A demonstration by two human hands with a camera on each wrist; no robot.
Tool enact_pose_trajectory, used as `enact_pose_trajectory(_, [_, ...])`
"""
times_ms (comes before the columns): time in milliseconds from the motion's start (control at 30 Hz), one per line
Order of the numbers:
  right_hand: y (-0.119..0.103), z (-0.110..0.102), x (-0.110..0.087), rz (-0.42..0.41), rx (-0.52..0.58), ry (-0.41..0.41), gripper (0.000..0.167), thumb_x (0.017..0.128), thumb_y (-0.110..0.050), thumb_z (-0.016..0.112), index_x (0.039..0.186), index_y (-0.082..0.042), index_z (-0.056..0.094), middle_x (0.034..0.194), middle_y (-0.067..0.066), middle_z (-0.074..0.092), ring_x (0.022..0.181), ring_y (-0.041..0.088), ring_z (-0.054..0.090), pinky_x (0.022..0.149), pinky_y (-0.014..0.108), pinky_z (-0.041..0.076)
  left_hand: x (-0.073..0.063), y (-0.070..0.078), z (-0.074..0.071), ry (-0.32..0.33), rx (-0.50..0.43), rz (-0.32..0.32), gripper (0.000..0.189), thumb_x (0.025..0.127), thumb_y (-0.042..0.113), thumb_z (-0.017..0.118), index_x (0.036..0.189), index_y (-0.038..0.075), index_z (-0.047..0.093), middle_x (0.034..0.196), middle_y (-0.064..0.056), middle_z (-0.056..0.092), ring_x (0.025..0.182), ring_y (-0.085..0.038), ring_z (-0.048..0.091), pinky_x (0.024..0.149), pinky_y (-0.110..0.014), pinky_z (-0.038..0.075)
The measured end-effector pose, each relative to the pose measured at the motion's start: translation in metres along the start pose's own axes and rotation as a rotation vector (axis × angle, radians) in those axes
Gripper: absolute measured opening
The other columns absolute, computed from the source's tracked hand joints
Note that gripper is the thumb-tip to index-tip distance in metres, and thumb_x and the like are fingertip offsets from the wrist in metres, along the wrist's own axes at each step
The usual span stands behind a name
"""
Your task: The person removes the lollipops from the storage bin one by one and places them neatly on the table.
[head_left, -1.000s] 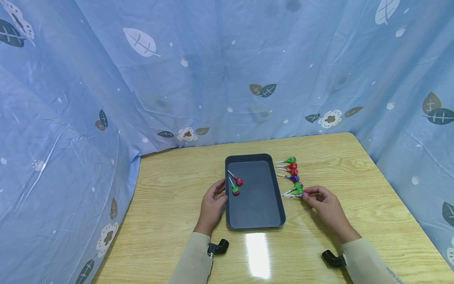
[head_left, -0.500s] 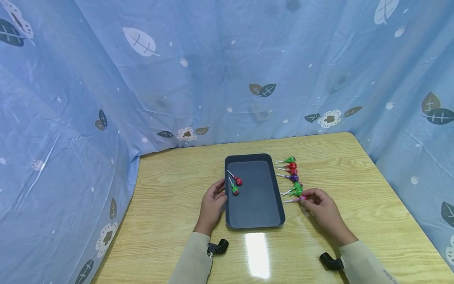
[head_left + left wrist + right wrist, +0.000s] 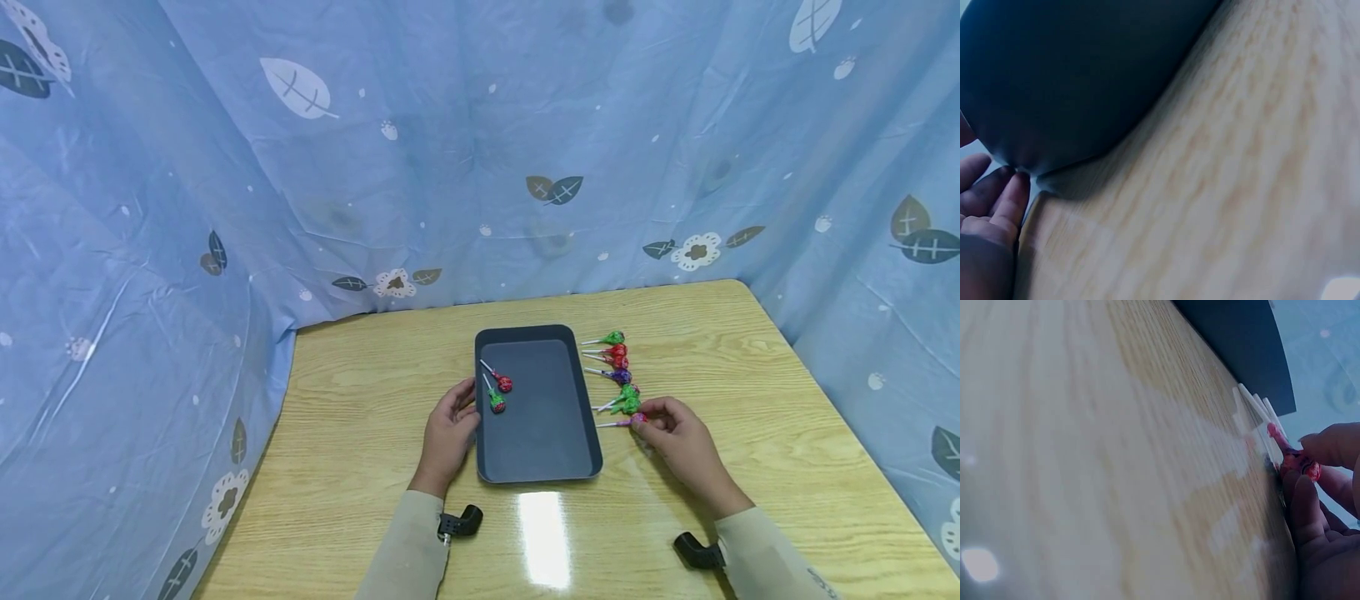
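Note:
A pink-and-purple lollipop (image 3: 638,419) is pinched by its candy end between the thumb and fingers of my right hand (image 3: 686,442). Its white stick points left toward the dark grey tray (image 3: 540,482); the right wrist view shows the pink wrapper (image 3: 1300,464) low over the wood. Just behind it lie green lollipops (image 3: 628,404) with overlapping sticks. My left hand (image 3: 450,433) rests against the tray's left side, fingertips touching the outer wall (image 3: 1072,81) in the left wrist view. Inside the tray are a red lollipop (image 3: 505,383) and a green lollipop (image 3: 497,403).
Farther back along the tray's right side, a purple lollipop (image 3: 622,377), red lollipops (image 3: 619,351) and another green lollipop (image 3: 615,337) lie in a column. The wooden table (image 3: 360,400) meets a blue patterned curtain (image 3: 450,167) at its back and sides.
My right hand has drawn the pink-and-purple lollipop slightly toward me and left, away from the green ones, then stayed almost still. My left hand and the tray have kept their place.

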State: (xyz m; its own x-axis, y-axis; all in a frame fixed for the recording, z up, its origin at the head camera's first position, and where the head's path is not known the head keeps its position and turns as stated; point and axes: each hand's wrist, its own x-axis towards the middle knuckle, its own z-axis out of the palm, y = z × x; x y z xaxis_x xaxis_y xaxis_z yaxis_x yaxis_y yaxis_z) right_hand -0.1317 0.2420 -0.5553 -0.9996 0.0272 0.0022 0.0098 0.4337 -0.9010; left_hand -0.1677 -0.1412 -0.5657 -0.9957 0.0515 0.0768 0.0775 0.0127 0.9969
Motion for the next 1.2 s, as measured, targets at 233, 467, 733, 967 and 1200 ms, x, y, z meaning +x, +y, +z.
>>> enact_pose_trajectory(233, [-0.003,-0.003,0.001,0.049,0.028,-0.031,0.040,0.104,-0.015,0.077,0.135,0.006,0.062,0.100,0.014,0.068,0.080,0.016,0.062,0.063,0.025,0.054,0.000,-0.003,-0.001,0.004,-0.012,0.000,0.058,0.100,-0.009,0.059,0.158,-0.002,0.052,0.152,-0.021,0.059,0.139,-0.035,0.058,0.112,-0.038,0.053])
enact_pose_trajectory(467, [-0.005,-0.006,0.000,0.055,0.060,-0.037,0.040,0.107,-0.020,0.074,0.135,0.006,0.061,0.124,0.021,0.067,0.090,0.016,0.068,0.070,0.027,0.061,0.000,-0.002,0.000,0.002,-0.023,-0.001,0.058,0.100,-0.009,0.059,0.157,-0.002,0.053,0.152,-0.022,0.059,0.139,-0.036,0.058,0.112,-0.039,0.054])
enact_pose_trajectory(733, [-0.007,-0.014,0.001,0.065,0.121,-0.020,0.036,0.111,-0.017,0.065,0.135,0.010,0.059,0.119,0.024,0.067,0.088,0.019,0.072,0.072,0.029,0.063,0.002,-0.004,-0.001,-0.005,-0.024,0.016,0.059,0.098,-0.010,0.059,0.157,-0.003,0.054,0.152,-0.022,0.059,0.140,-0.036,0.057,0.110,-0.036,0.055])
enact_pose_trajectory(967, [-0.013,-0.020,0.005,0.049,0.119,0.019,0.033,0.111,-0.015,0.066,0.133,0.008,0.061,0.119,0.022,0.067,0.090,0.015,0.070,0.067,0.028,0.062,0.001,-0.002,-0.002,-0.001,-0.006,0.005,0.058,0.099,-0.008,0.059,0.157,0.000,0.054,0.152,-0.017,0.061,0.138,-0.031,0.059,0.109,-0.035,0.055])
enact_pose_trajectory(1200, [-0.022,-0.024,0.011,0.013,0.122,0.031,0.034,0.111,-0.017,0.065,0.135,0.007,0.062,0.123,0.020,0.067,0.093,0.018,0.069,0.075,0.028,0.063,0.001,-0.003,-0.002,0.004,0.005,-0.012,0.058,0.099,-0.009,0.060,0.157,0.000,0.055,0.152,-0.016,0.061,0.139,-0.029,0.059,0.110,-0.034,0.055])
